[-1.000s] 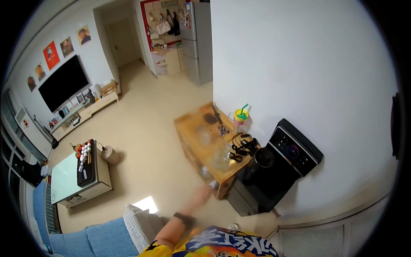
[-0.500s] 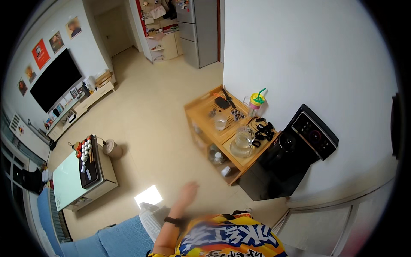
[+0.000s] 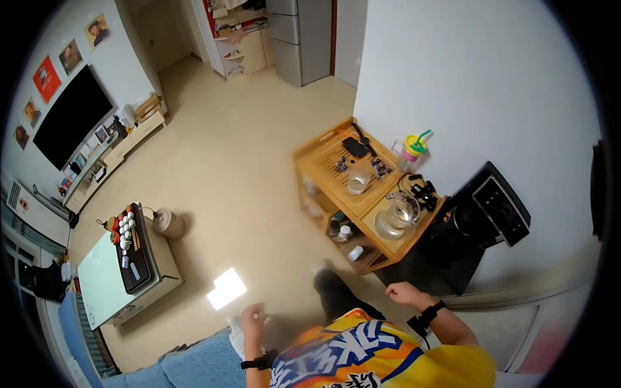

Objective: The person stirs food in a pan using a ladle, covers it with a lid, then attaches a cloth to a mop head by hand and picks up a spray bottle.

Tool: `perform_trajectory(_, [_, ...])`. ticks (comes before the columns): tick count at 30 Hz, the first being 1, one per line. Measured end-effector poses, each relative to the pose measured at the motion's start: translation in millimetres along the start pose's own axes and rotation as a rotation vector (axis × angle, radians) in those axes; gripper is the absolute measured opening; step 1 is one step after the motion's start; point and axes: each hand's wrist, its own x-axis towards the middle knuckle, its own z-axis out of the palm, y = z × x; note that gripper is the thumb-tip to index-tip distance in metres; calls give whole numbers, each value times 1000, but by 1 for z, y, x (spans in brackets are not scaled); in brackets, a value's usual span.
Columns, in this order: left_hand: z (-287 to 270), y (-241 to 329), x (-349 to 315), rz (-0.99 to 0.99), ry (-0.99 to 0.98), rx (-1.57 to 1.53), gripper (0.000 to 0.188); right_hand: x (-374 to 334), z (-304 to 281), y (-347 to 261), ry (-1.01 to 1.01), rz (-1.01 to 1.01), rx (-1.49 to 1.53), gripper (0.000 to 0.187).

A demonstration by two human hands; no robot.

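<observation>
Low at the centre, my left hand (image 3: pixel 253 317) hangs above the floor beside the sofa, its fingers loosely curled in with nothing seen in them. My right hand (image 3: pixel 404 294) is half closed too, in front of the black water dispenser (image 3: pixel 475 210), and appears to hold nothing. Nearest to it stands a wooden tea cart (image 3: pixel 323 171) with a glass jug (image 3: pixel 391 223), a clear glass cup (image 3: pixel 358 181), small dark cups (image 3: pixel 380 168) and a yellow-lidded tumbler (image 3: pixel 414 145) with a green straw. Neither hand touches these things.
To the left is a low table (image 3: pixel 103 268) with a dark tea tray (image 3: pixel 137 275), beside a beige bin (image 3: pixel 169 223). A blue sofa (image 3: pixel 194 359) lies at the lower left. A television stand (image 3: pixel 126 145) and fridge (image 3: pixel 284 52) stand farther off.
My view has shifted, so the cart now appears farther right. My right hand and a dark-trousered leg have come into view; my left hand has dropped lower and its fingers have curled.
</observation>
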Motion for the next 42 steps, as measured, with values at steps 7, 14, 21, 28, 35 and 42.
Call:
perform_trajectory(7, [-48,0,73,-207,204,83,17,184,-40,-92,-107,-369,-41,15])
perform_trajectory(14, [-81,4,165,-259,391,146,34,355,-115,-252,-311,-397,533,23])
perform_trajectory(21, [-88,10,251,-204,479,227,17,434,-170,-395,-666,-418,1500,45])
perform_trajectory(28, [-112,0,369,-323,424,-88,43,516,-189,-482,-1022,-355,1835,74])
perform_trajectory(35, [-141,-10,558,-146,314,-2,43,616,-213,-542,-850,-332,1792,73])
perform_trajectory(42, [-147,73,750,227,80,752,50,703,-250,-559,-800,-490,1845,78])
